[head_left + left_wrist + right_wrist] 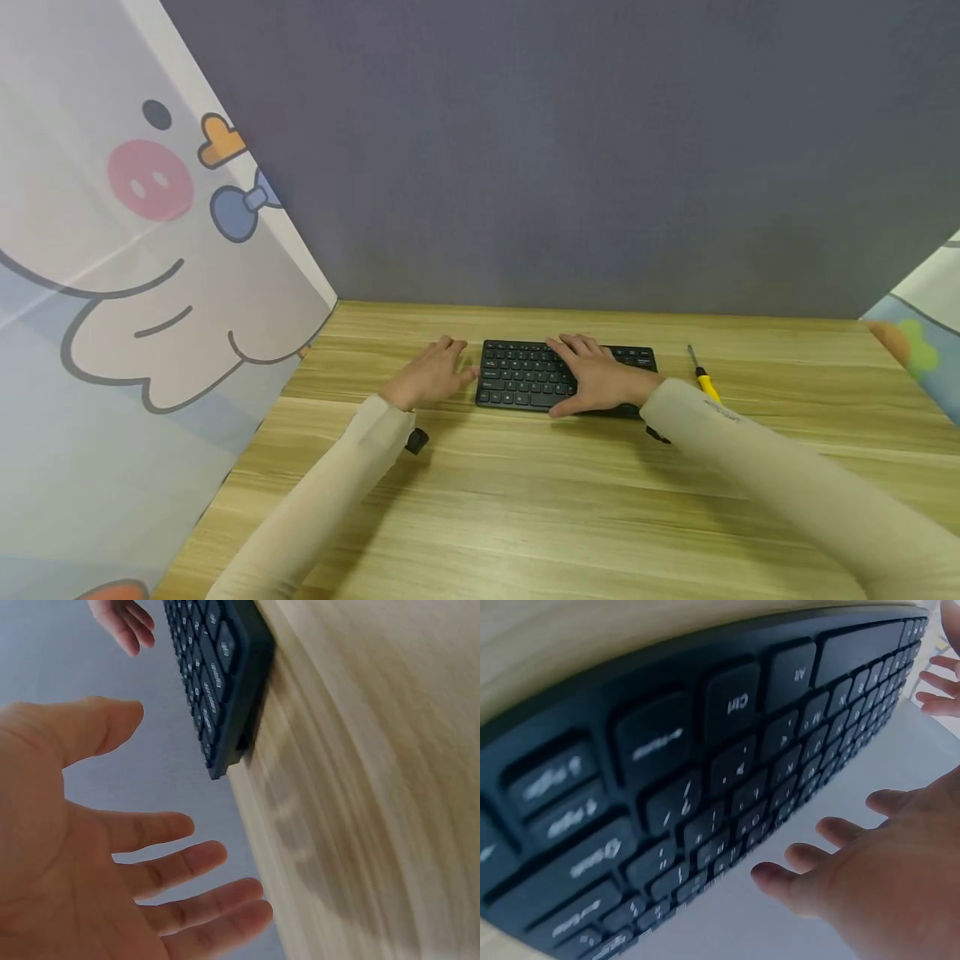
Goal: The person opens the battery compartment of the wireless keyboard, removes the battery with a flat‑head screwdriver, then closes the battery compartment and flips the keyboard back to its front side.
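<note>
A black keyboard (521, 375) with white-lettered keys lies on the wooden table. Over its right half hovers my right hand (600, 382), its fingers spread and hiding part of the keys. In the right wrist view, that hand (900, 862) appears apart from the keys, with nothing in its fingers. Just off the keyboard's left end is my left hand (427, 379), its thumb close to the edge. The left wrist view shows the left palm (67, 862) bare and its fingers extended, with a gap to the keyboard (217, 682).
A screwdriver (706, 385) with a yellow and black handle lies right of the keyboard, partly behind the right sleeve (750, 442). A grey panel (562, 167) rises at the table's back edge. Cartoon-printed cloth (247, 400) hangs along the left side, with more at the right.
</note>
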The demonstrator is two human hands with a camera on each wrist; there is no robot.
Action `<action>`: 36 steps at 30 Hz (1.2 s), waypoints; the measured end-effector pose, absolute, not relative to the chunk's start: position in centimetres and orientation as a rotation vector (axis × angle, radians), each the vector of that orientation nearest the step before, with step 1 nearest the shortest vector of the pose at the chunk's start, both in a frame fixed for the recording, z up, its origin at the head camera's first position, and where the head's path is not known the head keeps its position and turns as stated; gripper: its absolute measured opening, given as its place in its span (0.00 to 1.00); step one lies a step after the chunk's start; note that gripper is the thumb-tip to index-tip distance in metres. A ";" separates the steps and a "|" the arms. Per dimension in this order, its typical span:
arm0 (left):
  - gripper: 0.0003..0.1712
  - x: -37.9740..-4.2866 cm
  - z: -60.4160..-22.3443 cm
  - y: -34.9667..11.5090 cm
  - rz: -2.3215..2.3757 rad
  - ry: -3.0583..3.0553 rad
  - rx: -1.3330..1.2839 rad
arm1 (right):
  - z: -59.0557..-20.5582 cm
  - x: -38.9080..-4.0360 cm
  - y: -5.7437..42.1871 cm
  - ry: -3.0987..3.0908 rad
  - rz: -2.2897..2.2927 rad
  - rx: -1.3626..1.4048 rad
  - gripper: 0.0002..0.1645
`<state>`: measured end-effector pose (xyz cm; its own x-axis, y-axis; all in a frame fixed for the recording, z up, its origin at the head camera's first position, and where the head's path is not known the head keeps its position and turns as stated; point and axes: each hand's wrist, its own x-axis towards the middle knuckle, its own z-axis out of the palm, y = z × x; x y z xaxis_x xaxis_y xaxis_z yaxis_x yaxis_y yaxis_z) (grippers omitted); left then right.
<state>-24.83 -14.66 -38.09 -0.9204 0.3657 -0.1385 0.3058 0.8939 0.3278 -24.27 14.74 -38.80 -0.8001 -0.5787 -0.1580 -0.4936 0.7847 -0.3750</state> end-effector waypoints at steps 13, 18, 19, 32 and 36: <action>0.38 -25.2 -39.0 -15.4 0.408 2.818 0.507 | -39.8 -25.4 13.1 2.719 -0.397 -0.827 0.74; 0.37 -25.2 -39.3 -15.4 0.314 2.780 0.530 | -39.9 -25.7 12.4 2.721 -0.394 -0.829 0.75; 0.36 -25.2 -39.4 -15.4 0.297 2.767 0.532 | -39.9 -25.8 12.3 2.721 -0.391 -0.827 0.74; 0.36 -25.1 -39.4 -15.6 0.272 2.710 0.533 | -40.0 -26.3 11.1 2.736 -0.317 -0.797 0.73; 0.36 -25.1 -39.4 -15.6 0.270 2.711 0.547 | -40.1 -26.4 11.0 2.750 -0.331 -0.800 0.73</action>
